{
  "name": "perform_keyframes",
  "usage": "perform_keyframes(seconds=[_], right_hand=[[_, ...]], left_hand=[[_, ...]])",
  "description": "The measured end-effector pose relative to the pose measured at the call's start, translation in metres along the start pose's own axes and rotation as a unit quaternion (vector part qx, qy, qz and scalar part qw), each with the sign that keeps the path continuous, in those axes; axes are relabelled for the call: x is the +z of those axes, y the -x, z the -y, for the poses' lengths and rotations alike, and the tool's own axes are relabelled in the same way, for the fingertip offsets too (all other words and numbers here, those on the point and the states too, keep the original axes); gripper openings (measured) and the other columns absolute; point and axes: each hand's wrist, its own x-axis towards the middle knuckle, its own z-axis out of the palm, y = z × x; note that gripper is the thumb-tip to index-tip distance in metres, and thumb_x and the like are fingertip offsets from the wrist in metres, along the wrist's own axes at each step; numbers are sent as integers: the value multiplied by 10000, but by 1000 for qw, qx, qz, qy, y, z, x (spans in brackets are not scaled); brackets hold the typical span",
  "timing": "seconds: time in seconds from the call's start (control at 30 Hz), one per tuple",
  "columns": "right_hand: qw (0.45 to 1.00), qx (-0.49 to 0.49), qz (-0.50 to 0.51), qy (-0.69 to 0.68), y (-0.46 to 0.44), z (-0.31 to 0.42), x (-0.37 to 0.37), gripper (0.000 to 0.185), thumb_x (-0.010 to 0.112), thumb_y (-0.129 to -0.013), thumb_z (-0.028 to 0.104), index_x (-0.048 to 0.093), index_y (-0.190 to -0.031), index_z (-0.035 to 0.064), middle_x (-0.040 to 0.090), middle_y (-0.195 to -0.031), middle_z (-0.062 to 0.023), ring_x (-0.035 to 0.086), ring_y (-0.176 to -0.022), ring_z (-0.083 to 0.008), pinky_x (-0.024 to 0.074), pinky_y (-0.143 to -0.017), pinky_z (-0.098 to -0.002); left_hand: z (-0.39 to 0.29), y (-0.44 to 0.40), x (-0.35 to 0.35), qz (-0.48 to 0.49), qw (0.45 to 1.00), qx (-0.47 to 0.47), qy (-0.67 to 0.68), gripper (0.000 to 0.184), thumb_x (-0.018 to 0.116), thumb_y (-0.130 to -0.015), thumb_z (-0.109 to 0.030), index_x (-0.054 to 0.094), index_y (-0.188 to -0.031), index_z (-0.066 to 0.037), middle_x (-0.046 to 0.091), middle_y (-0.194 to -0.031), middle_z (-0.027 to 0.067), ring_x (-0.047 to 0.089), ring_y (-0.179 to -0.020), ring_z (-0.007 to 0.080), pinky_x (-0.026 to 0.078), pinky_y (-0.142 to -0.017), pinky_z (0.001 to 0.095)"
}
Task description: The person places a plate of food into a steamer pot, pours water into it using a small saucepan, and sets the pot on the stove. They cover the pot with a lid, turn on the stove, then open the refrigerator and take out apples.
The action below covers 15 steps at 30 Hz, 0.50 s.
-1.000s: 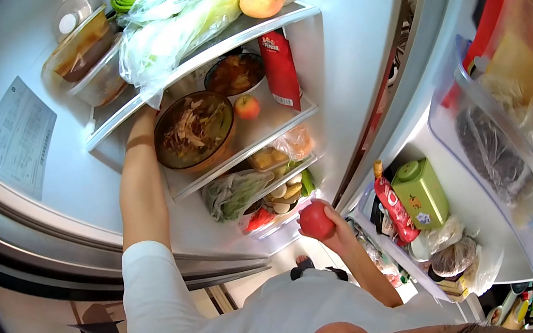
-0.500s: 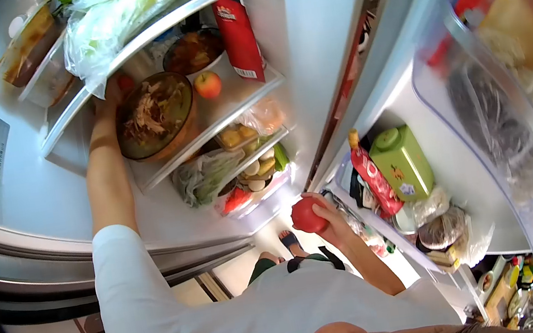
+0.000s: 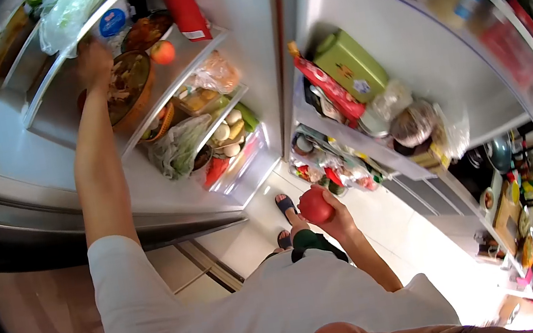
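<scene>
My right hand (image 3: 338, 219) is wrapped round a round red fruit (image 3: 316, 205), low in front of my body and outside the fridge; its exact kind is unclear. My left hand (image 3: 94, 63) is inside the fridge, above the left side of a large bowl of food (image 3: 130, 83). Motion smears its fingers, so I cannot tell whether they hold anything. Beside the bowl lies a red and yellow apple (image 3: 162, 52). Behind it are another dish of dark food (image 3: 146, 30), a round blue-and-white lid (image 3: 112, 22) and a red packet (image 3: 181, 3).
Plastic-wrapped greens (image 3: 65, 21) lie on the shelf above. Lower shelves hold bagged vegetables (image 3: 178, 149) and a wrapped orange item (image 3: 216, 72). The open door carries a green container (image 3: 351, 64) and a red bottle (image 3: 329, 88). A cluttered counter (image 3: 508, 216) stands to the right.
My left hand has lifted from beside the bowl to above it, and the blue-and-white lid now shows. My right hand still holds the red fruit. The view has shifted, revealing more floor.
</scene>
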Motion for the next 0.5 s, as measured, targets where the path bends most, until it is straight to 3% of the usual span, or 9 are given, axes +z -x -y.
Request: perform_keyframes(seconds=[0.03, 0.13, 0.23, 0.3, 0.37, 0.43, 0.47, 0.5], right_hand=[[1000, -11, -23, -7, 15, -2, 1, 509, 655, -828, 331, 443, -1228, 99, 505, -1181, -136, 501, -1102, -315, 455, -876, -512], [997, -47, -33, -54, 52, -4, -24, 496, 649, -835, 326, 446, -1226, 98, 504, -1192, -137, 497, -1108, -318, 445, -897, -520], [983, -105, -51, -144, 82, -1, -57, 480, 612, -859, 325, 431, -1233, 84, 484, -1221, -159, 459, -1156, -348, 415, -950, -542], [968, -136, -62, -200, 104, 4, -75, 475, 602, -864, 323, 418, -1227, 78, 463, -1238, -169, 437, -1178, -361, 405, -970, -546], [948, -163, -84, -259, 122, 13, -92, 461, 609, -859, 309, 408, -1204, 79, 442, -1246, -172, 424, -1180, -370, 408, -973, -541], [927, -184, -94, -314, 139, 21, -108, 463, 633, -842, 286, 400, -1192, 92, 426, -1250, -166, 419, -1176, -366, 410, -974, -541], [915, -191, -99, -341, 149, 24, -118, 466, 645, -833, 274, 396, -1186, 99, 419, -1252, -163, 416, -1174, -364, 412, -974, -541], [904, -195, -119, -361, 157, 26, -127, 479, 657, -823, 271, 395, -1187, 101, 425, -1244, -158, 419, -1165, -360, 412, -971, -544]], left_hand=[[-21, 12, -22, -72, 997, 34, 12, 268, 528, -826, -204, 599, -1077, -143, 533, -1203, 83, 510, -1122, 294, 395, -892, 579], [-77, 31, -54, -116, 976, 74, 168, 254, 544, -805, -193, 600, -1050, -164, 549, -1130, 70, 502, -1098, 273, 405, -873, 533], [-123, 69, -94, -250, 870, 175, 387, 202, 587, -733, -47, 582, -919, -127, 564, -974, 102, 518, -951, 333, 420, -797, 431], [-148, 108, -125, -252, 788, 253, 502, 162, 548, -747, 2, 554, -898, -55, 541, -933, 140, 507, -904, 344, 399, -786, 430], [-179, 171, -162, -257, 761, 275, 528, 138, 528, -770, 13, 533, -903, -23, 525, -918, 166, 488, -916, 366, 391, -800, 449], [-213, 253, -190, -202, 689, 372, 588, 147, 544, -766, 26, 530, -901, -33, 537, -927, 159, 513, -894, 353, 393, -793, 461], [-234, 295, -199, -159, 619, 453, 622, 199, 580, -741, 17, 544, -924, -53, 555, -958, 148, 531, -915, 337, 398, -810, 452], [-253, 339, -234, -115, 582, 493, 636, 262, 622, -704, 5, 565, -946, -76, 567, -999, 122, 540, -955, 313, 399, -841, 439]])
